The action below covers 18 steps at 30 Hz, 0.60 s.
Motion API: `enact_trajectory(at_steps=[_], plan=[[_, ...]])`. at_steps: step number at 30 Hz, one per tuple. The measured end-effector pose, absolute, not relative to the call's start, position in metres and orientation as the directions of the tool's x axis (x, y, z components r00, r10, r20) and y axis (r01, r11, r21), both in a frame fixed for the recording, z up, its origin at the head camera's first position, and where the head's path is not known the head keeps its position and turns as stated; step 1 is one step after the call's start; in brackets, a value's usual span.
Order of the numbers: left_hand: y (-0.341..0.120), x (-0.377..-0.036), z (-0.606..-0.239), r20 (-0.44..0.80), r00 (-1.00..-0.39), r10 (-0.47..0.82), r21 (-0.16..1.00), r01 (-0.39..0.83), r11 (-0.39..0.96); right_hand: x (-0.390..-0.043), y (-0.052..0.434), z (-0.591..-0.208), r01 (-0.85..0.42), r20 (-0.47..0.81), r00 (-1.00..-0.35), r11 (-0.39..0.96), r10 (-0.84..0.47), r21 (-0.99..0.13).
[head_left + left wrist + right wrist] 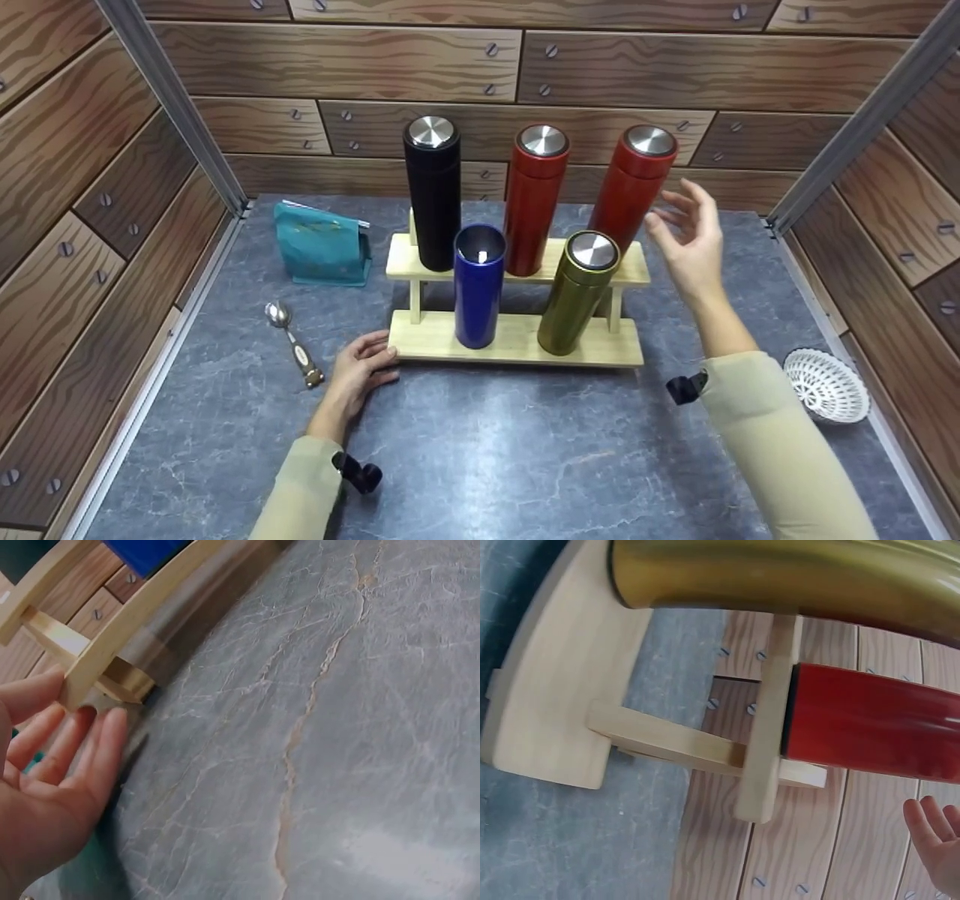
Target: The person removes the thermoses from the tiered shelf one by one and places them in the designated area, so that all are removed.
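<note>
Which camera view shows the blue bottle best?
The head view: the blue bottle stands whole and lidless on the rack's lower shelf. The left wrist view catches only a blue corner; the right wrist view shows none.

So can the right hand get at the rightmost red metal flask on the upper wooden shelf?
Probably yes: the right hand is open beside the rightmost red metal flask, with only air between them. The gold flask stands lower and in front, out of the way.
</note>
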<state>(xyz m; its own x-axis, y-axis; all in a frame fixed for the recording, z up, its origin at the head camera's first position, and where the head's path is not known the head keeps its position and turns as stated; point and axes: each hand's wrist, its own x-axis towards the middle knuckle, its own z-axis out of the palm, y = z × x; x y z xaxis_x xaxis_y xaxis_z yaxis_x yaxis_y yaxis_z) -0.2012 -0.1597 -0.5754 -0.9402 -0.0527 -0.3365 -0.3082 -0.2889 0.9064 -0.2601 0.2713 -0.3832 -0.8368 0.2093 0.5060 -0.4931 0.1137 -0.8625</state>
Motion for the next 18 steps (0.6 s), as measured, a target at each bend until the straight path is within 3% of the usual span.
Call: enact_trajectory(at_steps=[8, 18], plan=[[-0.159, -0.199, -0.580, -0.330, -0.944, -0.013, 0.884, -0.304, -0.355, -0.262, 0.263, -0.353, -0.526, 0.548, -0.814, 0.155, 0.191, -0.836], [-0.158, -0.199, -0.585, -0.313, -0.949, -0.028, 0.877, -0.277, -0.393, -0.288, 0.265, -0.355, -0.451, 0.472, -0.860, 0.146, 0.195, -0.881]])
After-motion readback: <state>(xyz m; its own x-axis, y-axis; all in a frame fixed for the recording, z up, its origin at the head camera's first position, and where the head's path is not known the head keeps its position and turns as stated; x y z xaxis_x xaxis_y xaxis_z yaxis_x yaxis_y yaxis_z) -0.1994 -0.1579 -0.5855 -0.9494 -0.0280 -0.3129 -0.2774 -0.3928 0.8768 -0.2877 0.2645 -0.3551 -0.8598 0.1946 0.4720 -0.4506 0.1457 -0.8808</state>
